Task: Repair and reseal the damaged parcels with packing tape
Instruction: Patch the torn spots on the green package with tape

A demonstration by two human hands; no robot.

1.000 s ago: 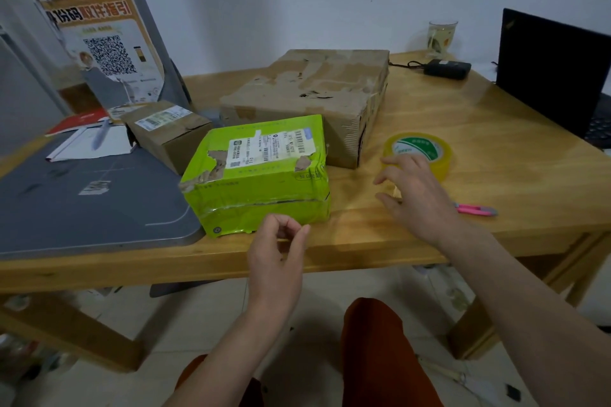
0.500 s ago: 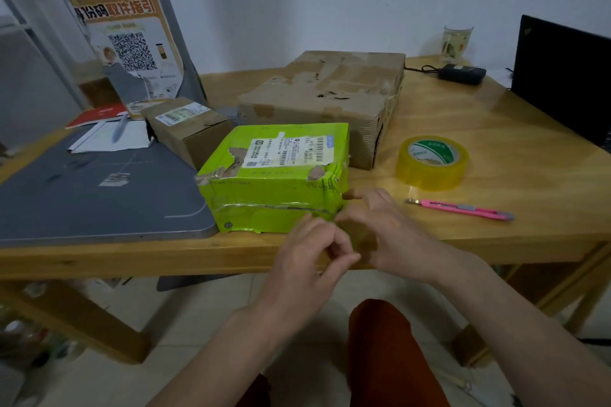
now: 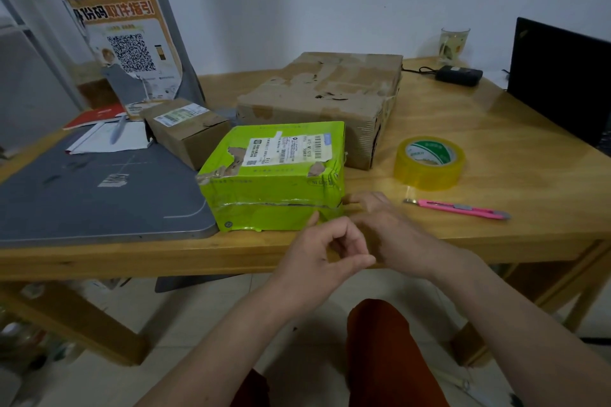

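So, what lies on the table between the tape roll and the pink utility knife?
Nothing: in the head view only bare wooden table separates the tape roll from the pink utility knife.

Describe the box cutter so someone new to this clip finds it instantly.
On the wooden table, look right of the green parcel, in front of the yellow tape roll. The box cutter lies flat there: the only slim, bright pink thing.
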